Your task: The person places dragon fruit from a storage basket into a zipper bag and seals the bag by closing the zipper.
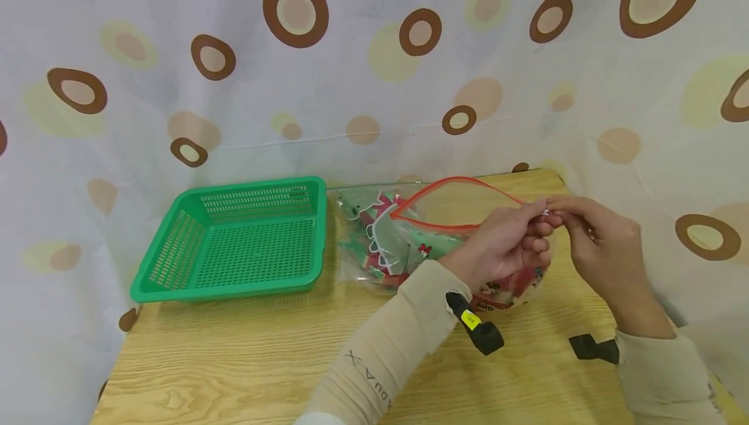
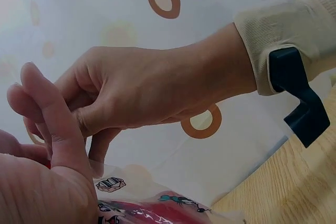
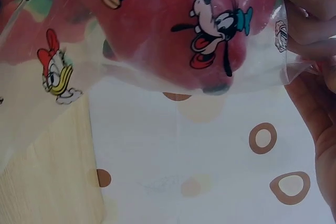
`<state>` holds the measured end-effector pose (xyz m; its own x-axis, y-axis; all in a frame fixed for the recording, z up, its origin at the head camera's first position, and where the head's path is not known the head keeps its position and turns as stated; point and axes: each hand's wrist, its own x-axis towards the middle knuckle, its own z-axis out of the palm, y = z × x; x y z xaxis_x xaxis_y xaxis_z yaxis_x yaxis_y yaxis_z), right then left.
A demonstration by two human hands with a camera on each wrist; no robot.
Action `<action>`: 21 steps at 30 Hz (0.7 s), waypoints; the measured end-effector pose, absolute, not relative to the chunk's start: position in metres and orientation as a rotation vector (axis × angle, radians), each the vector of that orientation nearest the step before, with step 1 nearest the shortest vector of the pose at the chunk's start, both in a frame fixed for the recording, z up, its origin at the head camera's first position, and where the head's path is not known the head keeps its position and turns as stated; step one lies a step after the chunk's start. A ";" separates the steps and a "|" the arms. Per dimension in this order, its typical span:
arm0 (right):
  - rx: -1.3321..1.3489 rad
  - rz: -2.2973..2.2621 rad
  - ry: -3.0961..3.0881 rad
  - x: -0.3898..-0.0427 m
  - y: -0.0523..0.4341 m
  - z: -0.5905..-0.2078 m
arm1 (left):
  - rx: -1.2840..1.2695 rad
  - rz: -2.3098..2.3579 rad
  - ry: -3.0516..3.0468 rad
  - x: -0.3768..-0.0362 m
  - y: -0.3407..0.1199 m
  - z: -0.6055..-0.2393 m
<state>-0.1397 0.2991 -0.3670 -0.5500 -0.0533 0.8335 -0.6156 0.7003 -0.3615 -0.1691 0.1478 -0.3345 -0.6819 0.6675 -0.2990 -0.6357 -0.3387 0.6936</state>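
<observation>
A clear zip bag (image 1: 424, 235) with cartoon prints and an orange-red zip strip (image 1: 459, 179) has its mouth gaping. Red and green things show through its plastic, and in the right wrist view the bag (image 3: 210, 72) bulges with red shapes. My left hand (image 1: 503, 246) pinches the right end of the zip, where a small white zip slider (image 1: 545, 212) shows. Beside it, my right hand (image 1: 608, 249) grips the same corner with thumb and fingers. Seen from the left wrist, the right hand (image 2: 136, 87) meets the left hand (image 2: 47, 177) fingertip to fingertip above the bag.
Left of the bag stands a green plastic basket (image 1: 318, 243) with slotted walls. Another clear bag (image 1: 351, 262) with red and green contents lies between them. All rest on a wooden table (image 1: 234, 353), with a dotted curtain (image 1: 351, 74) behind and to the right.
</observation>
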 end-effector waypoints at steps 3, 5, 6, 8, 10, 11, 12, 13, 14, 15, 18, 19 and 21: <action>0.551 0.758 -2.032 -0.140 0.299 -0.368 | 0.064 2.077 1.041 -0.169 0.148 -0.335; 0.563 0.714 -2.018 -0.139 0.300 -0.369 | 0.067 2.080 1.047 -0.168 0.148 -0.334; 0.561 0.694 -2.010 -0.139 0.300 -0.370 | 0.068 2.081 1.054 -0.167 0.148 -0.334; 0.560 0.665 -1.994 -0.138 0.300 -0.371 | 0.069 2.082 1.070 -0.166 0.147 -0.333; 0.560 0.650 -1.976 -0.138 0.299 -0.371 | 0.065 2.087 1.087 -0.165 0.147 -0.333; 0.561 0.646 -1.968 -0.137 0.298 -0.371 | 0.062 2.089 1.094 -0.165 0.147 -0.333; 0.562 0.643 -1.962 -0.137 0.298 -0.371 | 0.060 2.091 1.103 -0.164 0.147 -0.332; 0.563 0.641 -1.953 -0.137 0.297 -0.370 | 0.048 2.098 1.109 -0.164 0.147 -0.332; 0.565 0.640 -1.944 -0.136 0.296 -0.370 | 0.036 2.105 1.115 -0.163 0.147 -0.332; 0.566 0.641 -1.936 -0.136 0.296 -0.370 | 0.025 2.110 1.123 -0.163 0.147 -0.331; 0.562 0.651 -1.918 -0.134 0.294 -0.369 | 0.005 2.118 1.150 -0.162 0.147 -0.331; 0.559 0.655 -1.916 -0.133 0.293 -0.369 | -0.003 2.120 1.159 -0.161 0.146 -0.330; 0.559 0.662 -1.915 -0.133 0.294 -0.369 | -0.007 2.119 1.177 -0.161 0.145 -0.330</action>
